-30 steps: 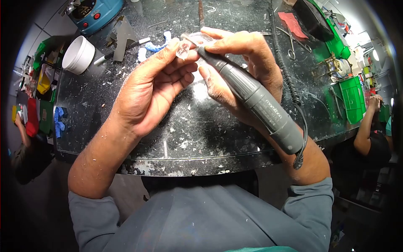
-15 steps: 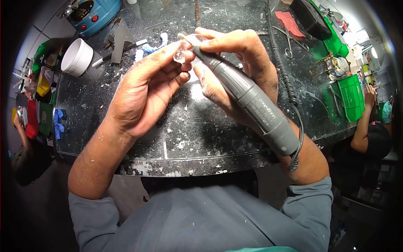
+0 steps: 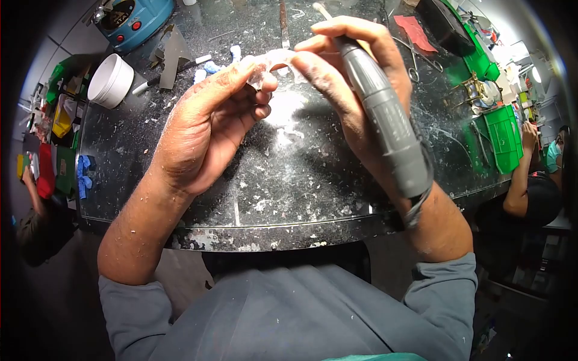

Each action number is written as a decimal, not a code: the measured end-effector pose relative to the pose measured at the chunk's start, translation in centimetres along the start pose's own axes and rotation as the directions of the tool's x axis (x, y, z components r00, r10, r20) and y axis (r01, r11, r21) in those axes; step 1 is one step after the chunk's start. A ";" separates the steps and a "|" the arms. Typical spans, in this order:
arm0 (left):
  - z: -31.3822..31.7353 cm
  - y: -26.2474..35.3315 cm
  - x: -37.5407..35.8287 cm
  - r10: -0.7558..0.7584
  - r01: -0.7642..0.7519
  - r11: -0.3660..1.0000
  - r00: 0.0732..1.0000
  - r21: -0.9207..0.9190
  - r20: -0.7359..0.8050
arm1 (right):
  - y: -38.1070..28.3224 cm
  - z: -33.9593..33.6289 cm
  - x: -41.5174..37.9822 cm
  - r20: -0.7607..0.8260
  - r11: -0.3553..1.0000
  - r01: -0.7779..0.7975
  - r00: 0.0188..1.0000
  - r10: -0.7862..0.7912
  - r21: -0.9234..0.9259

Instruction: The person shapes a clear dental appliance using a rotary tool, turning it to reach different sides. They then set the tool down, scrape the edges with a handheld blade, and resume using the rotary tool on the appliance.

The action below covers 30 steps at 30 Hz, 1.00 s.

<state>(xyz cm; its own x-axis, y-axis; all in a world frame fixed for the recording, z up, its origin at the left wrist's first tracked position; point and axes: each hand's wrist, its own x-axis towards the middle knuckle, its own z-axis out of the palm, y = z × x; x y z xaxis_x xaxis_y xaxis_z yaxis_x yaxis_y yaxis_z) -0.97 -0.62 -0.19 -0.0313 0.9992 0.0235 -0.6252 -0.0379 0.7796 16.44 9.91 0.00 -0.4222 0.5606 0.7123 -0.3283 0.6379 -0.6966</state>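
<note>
My left hand [image 3: 205, 123] pinches a clear, arch-shaped dental appliance [image 3: 280, 58] between thumb and fingers, above the bench. Its left end is partly hidden by my fingertips. My right hand [image 3: 340, 90] is wrapped round a dark grey rotary handpiece [image 3: 390, 120], whose pale, thin tip [image 3: 321, 9] points up and away from the appliance. The thumb of that hand reaches the right side of the appliance and seems to touch it. A coiled cord leaves the handpiece at its rear, by my right wrist.
Dusty black bench [image 3: 271, 198]. At left: a white tub [image 3: 111, 82], a marker [image 3: 144, 87], blue-and-white pieces [image 3: 211, 68] and a blue machine [image 3: 141, 24]. At right: scissors [image 3: 415, 60], red sheet [image 3: 415, 33], green bins [image 3: 504, 138]. Another person's arm [image 3: 522, 162] is at far right.
My right hand has swung the handpiece up and to the right, so its tip is off the appliance. The left hand stays nearly in place, and more of the arch shows.
</note>
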 end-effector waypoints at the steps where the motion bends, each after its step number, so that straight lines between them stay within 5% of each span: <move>1: -0.1 0.0 -0.1 -0.011 0.011 1.000 1.000 0.001 -0.007 | -0.1 0.0 -0.1 0.028 0.992 -0.117 0.993 0.116 0.038; 5: 0.5 0.0 0.1 0.010 -0.010 1.000 1.000 -0.023 -0.004 | 0.0 0.0 -0.2 0.018 0.945 -0.238 0.971 0.240 0.225; 9: 3.0 -1.3 -0.2 0.313 -0.262 0.852 0.949 0.454 -0.039 | -1.2 0.7 -0.4 0.034 0.964 -0.235 0.972 0.232 0.128; 10: 3.2 -1.8 -0.2 0.368 -0.307 0.824 0.929 0.476 -0.038 | -0.4 1.0 -0.6 0.041 0.996 -0.042 0.998 0.039 0.083; 11: 3.1 -2.1 -0.2 0.420 -0.349 0.793 0.907 0.499 -0.033 | -0.6 0.9 -0.7 0.041 0.994 -0.043 0.998 0.039 0.098; 13: 3.2 -2.4 0.1 0.448 -0.377 0.772 0.894 0.512 -0.016 | -3.1 1.0 -0.1 0.115 0.974 -0.168 0.982 0.152 0.153; 14: 3.1 -2.4 0.1 0.476 -0.413 0.755 0.880 0.509 0.008 | -4.5 2.6 0.4 -0.091 0.934 -0.354 0.933 0.348 -0.058; 15: 3.0 -2.5 0.0 0.476 -0.412 0.752 0.879 0.514 0.009 | -4.4 2.2 0.3 -0.091 0.935 -0.352 0.934 0.346 -0.053; 17: 2.9 -2.6 -0.1 0.507 -0.445 0.691 0.860 0.569 0.056 | -3.8 1.0 -0.2 0.122 0.917 -0.267 0.963 0.240 0.297; 18: 2.8 -2.6 -0.1 0.526 -0.438 0.647 0.849 0.624 0.051 | -2.9 2.3 -0.5 0.026 0.966 -0.126 0.992 0.124 0.227; 21: 2.6 -2.4 0.2 0.550 -0.474 0.644 0.832 0.601 0.067 | -4.5 2.1 -0.3 0.038 0.958 -0.215 0.977 0.212 0.191; 23: 2.2 -2.1 0.3 0.510 -0.423 0.684 0.860 0.594 0.026 | -1.5 2.4 -1.1 -0.115 0.993 -0.084 0.989 0.093 0.079; 24: 2.0 -1.9 0.3 0.469 -0.373 0.722 0.883 0.582 -0.016 | -4.7 1.8 -0.1 0.003 0.989 -0.103 0.995 0.103 0.111; 25: 2.0 -1.9 0.3 0.468 -0.370 0.722 0.884 0.585 -0.018 | -5.6 2.3 0.1 -0.071 0.975 -0.209 0.976 0.205 -0.071; 27: 2.0 -2.1 0.5 0.458 -0.368 0.789 0.886 0.491 -0.072 | -2.6 0.5 0.4 0.124 0.915 0.136 0.988 -0.095 -0.380; 30: 2.2 -2.4 0.7 0.452 -0.380 0.834 0.887 0.400 -0.099 | -1.4 0.6 -0.7 0.091 0.939 0.141 0.989 -0.118 -0.315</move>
<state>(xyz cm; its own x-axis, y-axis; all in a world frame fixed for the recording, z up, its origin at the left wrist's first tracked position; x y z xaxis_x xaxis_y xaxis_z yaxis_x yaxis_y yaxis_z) 2.22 0.20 -0.64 -0.3875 0.8678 0.3109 -0.1973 -0.4076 0.8916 16.68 8.30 0.45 -0.4558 0.4314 0.7785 -0.1012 0.8439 -0.5269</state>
